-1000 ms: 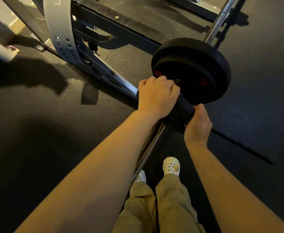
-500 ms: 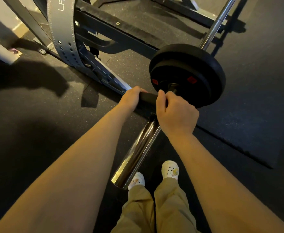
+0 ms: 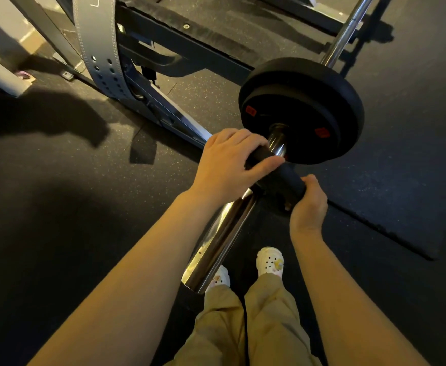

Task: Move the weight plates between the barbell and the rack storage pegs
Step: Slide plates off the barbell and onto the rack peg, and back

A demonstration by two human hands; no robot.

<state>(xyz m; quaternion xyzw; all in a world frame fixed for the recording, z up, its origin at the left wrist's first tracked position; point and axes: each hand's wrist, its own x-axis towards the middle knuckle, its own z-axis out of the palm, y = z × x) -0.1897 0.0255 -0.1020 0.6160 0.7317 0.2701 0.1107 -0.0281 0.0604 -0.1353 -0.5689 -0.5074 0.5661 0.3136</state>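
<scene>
Weight plates (image 3: 303, 107): black, round, rubber-coated, two stacked face to face on the barbell sleeve (image 3: 216, 241); the outer one is smaller and carries two red labels. They sit partway along the chrome sleeve, which juts toward the camera above the floor (image 3: 58, 233).
Collar (image 3: 277, 173): black cylinder around the sleeve, just beside the outer plate, a short stretch of bare chrome between them.
Left hand (image 3: 227, 165): on top of the collar, fingers and thumb curled round it.
Right hand (image 3: 309, 204): under the collar's near end, fingers wrapped upward round it.
Rack (image 3: 163, 35): dark steel frame behind, with a grey perforated belt (image 3: 97, 40) hanging on it.
Shoes (image 3: 270, 261): white clogs, below khaki trousers.
</scene>
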